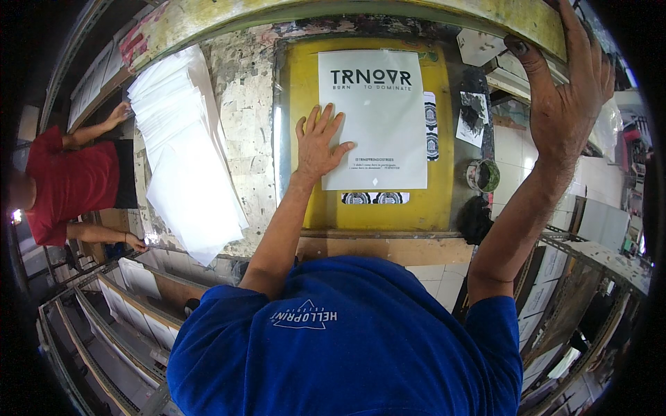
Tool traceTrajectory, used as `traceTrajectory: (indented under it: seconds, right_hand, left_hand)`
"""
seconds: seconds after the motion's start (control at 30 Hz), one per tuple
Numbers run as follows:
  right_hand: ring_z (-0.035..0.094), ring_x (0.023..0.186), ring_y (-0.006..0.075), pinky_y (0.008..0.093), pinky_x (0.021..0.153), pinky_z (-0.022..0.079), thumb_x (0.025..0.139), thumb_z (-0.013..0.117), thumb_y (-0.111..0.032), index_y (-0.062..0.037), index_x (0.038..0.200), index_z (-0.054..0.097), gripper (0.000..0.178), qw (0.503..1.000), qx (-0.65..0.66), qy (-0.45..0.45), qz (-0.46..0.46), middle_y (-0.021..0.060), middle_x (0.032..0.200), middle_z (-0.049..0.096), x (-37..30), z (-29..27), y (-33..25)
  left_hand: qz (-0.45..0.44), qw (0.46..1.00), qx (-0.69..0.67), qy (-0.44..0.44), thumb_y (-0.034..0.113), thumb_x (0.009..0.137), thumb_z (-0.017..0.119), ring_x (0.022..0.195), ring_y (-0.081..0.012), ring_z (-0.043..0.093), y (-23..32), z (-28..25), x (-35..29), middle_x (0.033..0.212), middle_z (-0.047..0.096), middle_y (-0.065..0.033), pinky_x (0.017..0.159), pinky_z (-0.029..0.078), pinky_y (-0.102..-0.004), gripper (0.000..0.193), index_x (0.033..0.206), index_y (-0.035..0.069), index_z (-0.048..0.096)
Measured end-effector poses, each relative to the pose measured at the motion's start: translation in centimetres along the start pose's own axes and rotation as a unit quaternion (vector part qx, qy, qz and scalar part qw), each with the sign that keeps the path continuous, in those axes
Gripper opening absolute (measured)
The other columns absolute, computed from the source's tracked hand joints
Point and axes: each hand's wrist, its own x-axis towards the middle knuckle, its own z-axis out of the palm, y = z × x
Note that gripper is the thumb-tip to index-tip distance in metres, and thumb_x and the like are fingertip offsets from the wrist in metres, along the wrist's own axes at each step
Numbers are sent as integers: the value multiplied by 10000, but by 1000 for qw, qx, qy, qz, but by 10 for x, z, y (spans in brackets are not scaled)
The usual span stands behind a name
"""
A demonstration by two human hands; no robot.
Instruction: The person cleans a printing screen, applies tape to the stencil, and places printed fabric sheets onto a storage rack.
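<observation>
A white printed sheet (373, 139) with dark lettering lies on a yellow board (437, 201). My left hand (320, 141) rests flat on the left part of this sheet, fingers spread. Up at the right, my right hand (569, 97) holds the corner of a raised yellow frame (361, 12), its thumb on the near side and its index finger stretched up along the end. The frame runs across the top of the view; its far side is out of sight. Black-and-white printed pieces (375, 198) stick out from under the sheet's lower and right edges.
To the left lies a fanned stack of white paper (184, 152) on the stained tabletop (246, 125). A roll of tape (483, 175) and a black rag (474, 218) sit at the board's right. A person in red (80, 177) stands at far left. Metal shelving (111, 305) fills the lower left.
</observation>
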Motion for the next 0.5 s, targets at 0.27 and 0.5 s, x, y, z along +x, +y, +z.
traceTrajectory:
  seconds: [0.27,0.5]
  right_hand:
    - [507,1185,277,421,1083,335,709,719,-103,-62,1389,546,703,1000,-1,2,-3,114,1249,608,-1,0,0]
    - [500,1204,270,438,1098,336,690,665,-46,-70,1407,527,730,999,-4,-7,36,118,1275,604,-1,1,-10]
  left_hand:
    - [-1,1000,4,-5,519,851,675,1402,-391,332,0,0,1,1504,443,-138,1114,203,-585,667,1353,90,580]
    - [-7,1000,-4,30,458,855,700,1353,-374,397,-1,-4,1,1446,487,-150,1108,246,-540,676,1381,63,544]
